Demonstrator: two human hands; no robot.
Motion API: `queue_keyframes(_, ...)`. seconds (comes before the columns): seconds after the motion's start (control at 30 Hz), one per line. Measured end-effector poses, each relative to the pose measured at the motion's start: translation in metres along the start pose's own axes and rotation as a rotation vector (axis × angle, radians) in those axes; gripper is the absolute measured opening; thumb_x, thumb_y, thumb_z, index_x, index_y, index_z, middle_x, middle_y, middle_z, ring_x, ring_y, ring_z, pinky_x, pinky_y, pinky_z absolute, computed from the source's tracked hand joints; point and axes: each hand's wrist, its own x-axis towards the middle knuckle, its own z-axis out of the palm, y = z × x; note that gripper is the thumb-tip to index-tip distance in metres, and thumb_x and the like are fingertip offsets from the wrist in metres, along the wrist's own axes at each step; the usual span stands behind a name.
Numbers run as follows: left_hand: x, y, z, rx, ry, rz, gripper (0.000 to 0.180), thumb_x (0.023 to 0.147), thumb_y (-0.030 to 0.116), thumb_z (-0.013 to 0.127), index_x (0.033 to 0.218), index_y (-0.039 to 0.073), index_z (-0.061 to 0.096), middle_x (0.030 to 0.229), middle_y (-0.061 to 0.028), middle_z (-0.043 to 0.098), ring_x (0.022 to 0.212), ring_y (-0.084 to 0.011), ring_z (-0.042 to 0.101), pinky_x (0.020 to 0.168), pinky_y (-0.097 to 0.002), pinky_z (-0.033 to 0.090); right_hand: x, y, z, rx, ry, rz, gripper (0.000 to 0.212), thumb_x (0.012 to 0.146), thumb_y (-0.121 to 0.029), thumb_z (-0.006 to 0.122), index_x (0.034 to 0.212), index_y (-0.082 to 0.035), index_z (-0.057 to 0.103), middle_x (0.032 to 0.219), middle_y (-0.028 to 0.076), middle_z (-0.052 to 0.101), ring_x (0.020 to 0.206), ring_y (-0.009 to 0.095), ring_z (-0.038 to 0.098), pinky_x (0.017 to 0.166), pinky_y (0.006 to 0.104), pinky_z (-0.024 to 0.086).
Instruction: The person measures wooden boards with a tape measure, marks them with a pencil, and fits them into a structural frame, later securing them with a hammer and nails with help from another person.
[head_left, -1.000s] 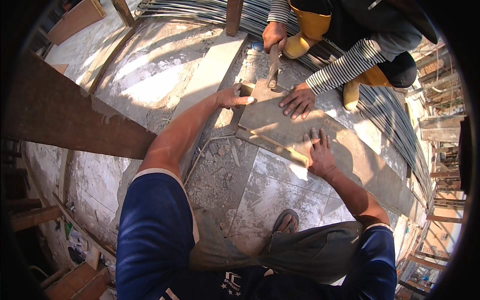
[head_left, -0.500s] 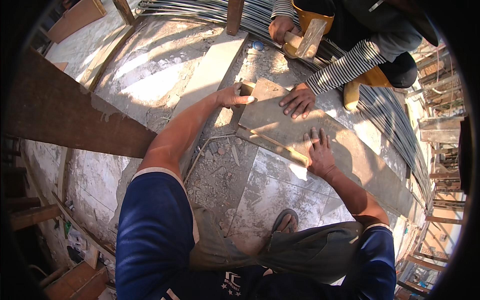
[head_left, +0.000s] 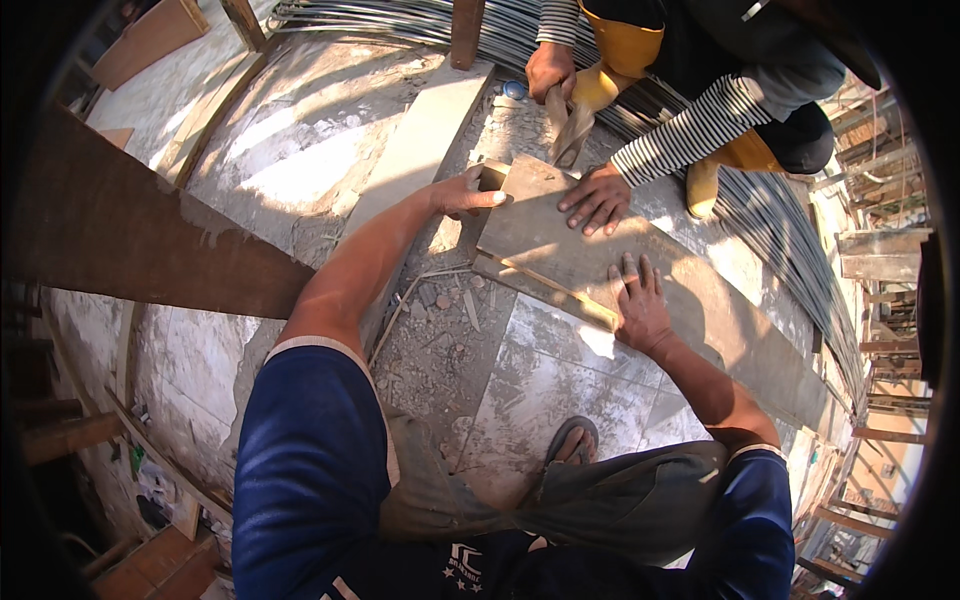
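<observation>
A wide, worn wooden board (head_left: 690,275) runs from the middle toward the lower right. At its far left end, my left hand (head_left: 466,194) is closed round a short wooden piece (head_left: 492,176), thumb reaching the board's corner. My right hand (head_left: 641,308) lies flat on the board's near edge, fingers spread, beside a thin wooden strip (head_left: 562,290) along that edge. Opposite me, a co-worker's hand (head_left: 597,200) presses flat on the board. That person's other hand (head_left: 551,72) grips a mallet-like wooden tool (head_left: 570,135), blurred, close to the board's far edge.
Long steel bars (head_left: 770,235) curve behind the co-worker's yellow boots (head_left: 703,190). A plank (head_left: 425,135) lies beyond my left forearm, and a dark panel (head_left: 150,225) juts in from the left. Rubble (head_left: 440,330) and stained tiles (head_left: 540,375) cover the ground near my sandalled foot (head_left: 573,443).
The co-worker's mallet-like tool has swung down and left toward the board's far edge. Both my hands and the board stay in place.
</observation>
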Motion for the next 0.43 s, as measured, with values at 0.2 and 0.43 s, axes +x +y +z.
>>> queue_keyframes(0.2, -0.012, 0.018, 0.008, -0.057, -0.075, -0.038, 0.129, 0.058, 0.065, 0.088, 0.158, 0.027, 0.015, 0.151, -0.0208, 0.039, 0.133, -0.0424, 0.046, 0.103, -0.0606, 0.038, -0.005, 0.004, -0.002, 0.024, -0.050, 0.048, 0.074, 0.079, -0.020, 0.060, 0.149, -0.005, 0.039, 0.155, 0.028, 0.026, 0.143, 0.054, 0.022, 0.116, 0.0643, 0.020)
queue_keyframes(0.43, -0.014, 0.021, 0.007, -0.091, -0.094, 0.009, 0.128, 0.062, 0.061, 0.088, 0.158, 0.020, 0.014, 0.153, -0.0168, 0.038, 0.137, -0.0370, 0.043, 0.104, -0.0632, 0.036, -0.005, 0.003, -0.002, 0.024, -0.063, 0.047, 0.075, 0.079, -0.020, 0.060, 0.149, -0.005, 0.038, 0.156, 0.028, 0.025, 0.143, 0.055, 0.021, 0.116, 0.0650, 0.019)
